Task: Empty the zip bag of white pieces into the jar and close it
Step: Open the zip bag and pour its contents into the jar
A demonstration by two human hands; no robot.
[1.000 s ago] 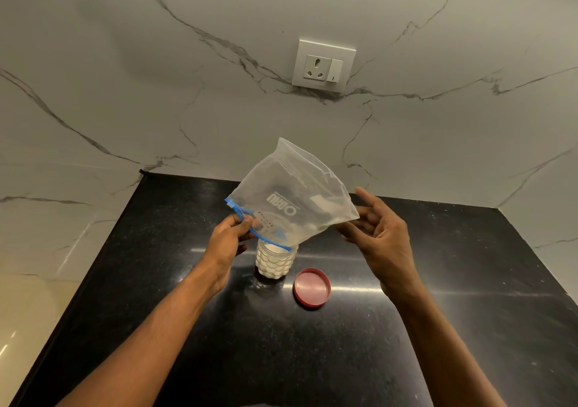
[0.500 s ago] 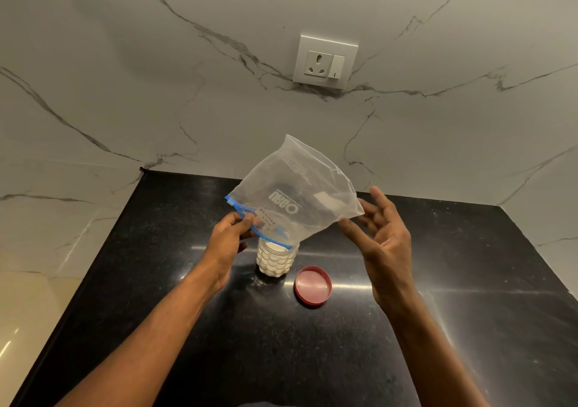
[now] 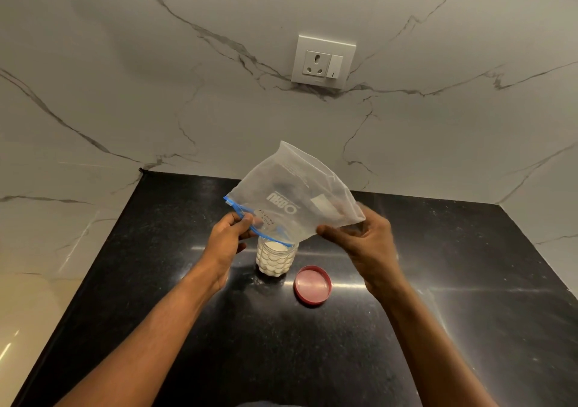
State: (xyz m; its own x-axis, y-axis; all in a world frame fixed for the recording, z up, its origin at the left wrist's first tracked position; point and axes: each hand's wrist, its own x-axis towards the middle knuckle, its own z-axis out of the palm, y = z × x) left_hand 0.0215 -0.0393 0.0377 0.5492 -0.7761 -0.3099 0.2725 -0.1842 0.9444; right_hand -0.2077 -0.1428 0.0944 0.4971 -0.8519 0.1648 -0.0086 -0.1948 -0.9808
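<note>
Zip bag (image 3: pixel 291 200) over jar (image 3: pixel 275 258) mouth; lid (image 3: pixel 312 285) just beside

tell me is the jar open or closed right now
Open. The jar stands upright with no lid on, white contents showing at its mouth; the red lid lies apart on the counter.

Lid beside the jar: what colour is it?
Red lid, seen in the head view.

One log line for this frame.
zip bag: inverted over jar | left hand, right hand: holding bag | red lid: off, on counter
</note>
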